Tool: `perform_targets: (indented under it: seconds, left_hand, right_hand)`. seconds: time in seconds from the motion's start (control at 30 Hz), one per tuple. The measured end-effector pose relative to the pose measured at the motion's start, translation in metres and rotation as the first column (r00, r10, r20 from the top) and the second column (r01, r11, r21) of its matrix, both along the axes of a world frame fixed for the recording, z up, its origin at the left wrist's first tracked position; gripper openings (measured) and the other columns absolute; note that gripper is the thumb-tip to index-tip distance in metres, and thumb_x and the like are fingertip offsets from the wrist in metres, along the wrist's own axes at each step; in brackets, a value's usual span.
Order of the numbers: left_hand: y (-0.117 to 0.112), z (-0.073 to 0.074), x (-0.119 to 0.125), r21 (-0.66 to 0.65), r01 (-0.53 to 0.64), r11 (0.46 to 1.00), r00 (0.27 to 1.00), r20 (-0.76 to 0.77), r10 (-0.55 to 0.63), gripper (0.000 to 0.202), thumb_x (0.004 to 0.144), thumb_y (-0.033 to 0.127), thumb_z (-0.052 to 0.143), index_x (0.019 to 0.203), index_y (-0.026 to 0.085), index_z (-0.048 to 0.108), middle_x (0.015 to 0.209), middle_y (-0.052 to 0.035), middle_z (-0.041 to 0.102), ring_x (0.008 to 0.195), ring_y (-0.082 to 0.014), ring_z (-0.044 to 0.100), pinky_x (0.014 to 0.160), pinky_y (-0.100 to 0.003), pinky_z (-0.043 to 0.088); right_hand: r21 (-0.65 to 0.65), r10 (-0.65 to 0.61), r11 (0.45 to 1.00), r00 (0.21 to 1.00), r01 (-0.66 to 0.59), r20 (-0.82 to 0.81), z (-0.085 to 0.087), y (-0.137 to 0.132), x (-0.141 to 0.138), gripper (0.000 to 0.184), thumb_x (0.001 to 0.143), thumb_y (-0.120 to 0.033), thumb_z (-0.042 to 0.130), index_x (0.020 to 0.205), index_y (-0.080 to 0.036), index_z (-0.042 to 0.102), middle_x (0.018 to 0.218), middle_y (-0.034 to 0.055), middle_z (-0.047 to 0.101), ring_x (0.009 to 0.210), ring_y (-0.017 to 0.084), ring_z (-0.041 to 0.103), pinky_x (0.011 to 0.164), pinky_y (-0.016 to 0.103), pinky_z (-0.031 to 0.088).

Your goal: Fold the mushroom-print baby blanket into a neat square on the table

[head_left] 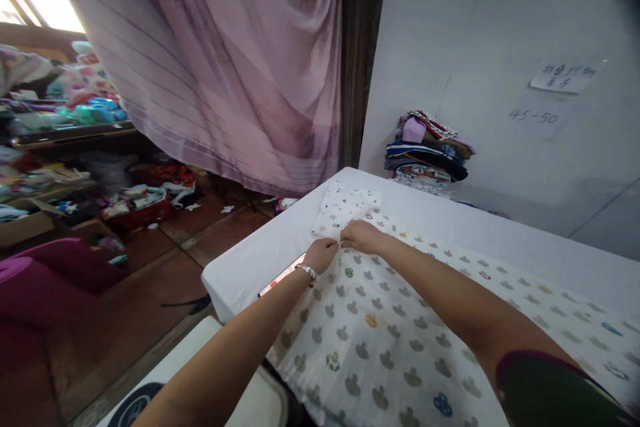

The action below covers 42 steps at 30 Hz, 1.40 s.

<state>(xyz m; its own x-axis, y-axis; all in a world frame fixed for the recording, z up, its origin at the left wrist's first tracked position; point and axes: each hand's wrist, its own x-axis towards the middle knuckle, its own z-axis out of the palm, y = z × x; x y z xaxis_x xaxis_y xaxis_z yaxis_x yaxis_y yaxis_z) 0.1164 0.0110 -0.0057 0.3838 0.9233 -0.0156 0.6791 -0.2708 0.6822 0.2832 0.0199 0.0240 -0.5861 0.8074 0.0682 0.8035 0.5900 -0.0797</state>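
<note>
A white printed cloth (390,327) with grey, green, yellow and blue motifs spreads over the white-covered table and hangs down its front edge. My left hand (321,254) pinches its upper left edge, with a bracelet on the wrist. Right beside it, my right hand (361,237) also pinches the cloth, the fingers of both hands almost meeting. Just beyond them lies a smaller white fabric piece (345,205) with tiny dark prints. A phone (283,275) with a lit screen lies by my left wrist, partly covered by it.
Folded fabrics (427,150) are stacked against the white wall at the table's back. A pink curtain (240,67) hangs behind. On the left are a magenta chair (45,287), boxes and piles of goods. A white stool-like surface (200,347) stands below my left arm.
</note>
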Motion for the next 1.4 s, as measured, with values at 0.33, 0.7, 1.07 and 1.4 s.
perform_targets:
  seconds: [0.33, 0.7, 1.07, 1.4]
  left_hand:
    - [0.004, -0.007, -0.003, 0.000, -0.041, 0.999, 0.999, -0.010, 0.041, 0.026, 0.075, 0.036, 0.045, 0.065, 0.017, 0.061, 0.058, 0.0025, 0.054, 0.060, -0.0114, 0.048, 0.055, -0.022, 0.033]
    - [-0.005, -0.001, 0.002, 0.047, -0.045, 0.998, 0.997, -0.064, 0.047, 0.022, 0.077, 0.030, 0.044, 0.066, 0.019, 0.060, 0.066, 0.0011, 0.059, 0.065, -0.0122, 0.051, 0.059, -0.022, 0.033]
    - [-0.007, 0.008, 0.003, 0.157, -0.043, 0.987, 0.986, -0.155, 0.067, 0.020, 0.078, 0.029, 0.042, 0.072, 0.020, 0.059, 0.077, -0.0017, 0.061, 0.070, -0.0135, 0.052, 0.060, -0.023, 0.032]
    - [0.025, -0.011, 0.013, -0.060, -0.154, 0.986, 0.978, -0.149, 0.144, 0.013, 0.069, 0.021, 0.047, 0.059, 0.018, 0.053, 0.060, 0.0008, 0.056, 0.063, -0.0124, 0.051, 0.053, -0.021, 0.032]
  right_hand:
    - [0.096, 0.060, 0.995, 0.972, -0.039, -0.226, -0.005, 0.019, 0.023, 0.023, 0.079, -0.031, 0.060, 0.098, -0.019, 0.064, 0.095, 0.0057, 0.064, 0.097, 0.018, 0.052, 0.084, 0.031, 0.039]
    - [-0.157, -0.634, 0.770, 0.710, 0.619, -0.307, -0.026, 0.058, 0.100, 0.038, 0.078, -0.027, 0.055, 0.115, -0.018, 0.057, 0.110, 0.0083, 0.062, 0.098, 0.021, 0.057, 0.081, 0.030, 0.045]
    - [-0.221, -0.637, 0.768, 0.684, 0.601, -0.356, -0.018, 0.069, 0.116, 0.025, 0.078, -0.019, 0.047, 0.090, -0.018, 0.068, 0.085, 0.0012, 0.068, 0.077, 0.014, 0.059, 0.068, 0.020, 0.042]
    - [-0.131, -0.654, 0.732, 0.636, 0.669, -0.409, -0.020, 0.065, 0.112, 0.028, 0.076, -0.016, 0.051, 0.100, -0.017, 0.064, 0.102, 0.0061, 0.063, 0.094, 0.019, 0.056, 0.081, 0.028, 0.041]
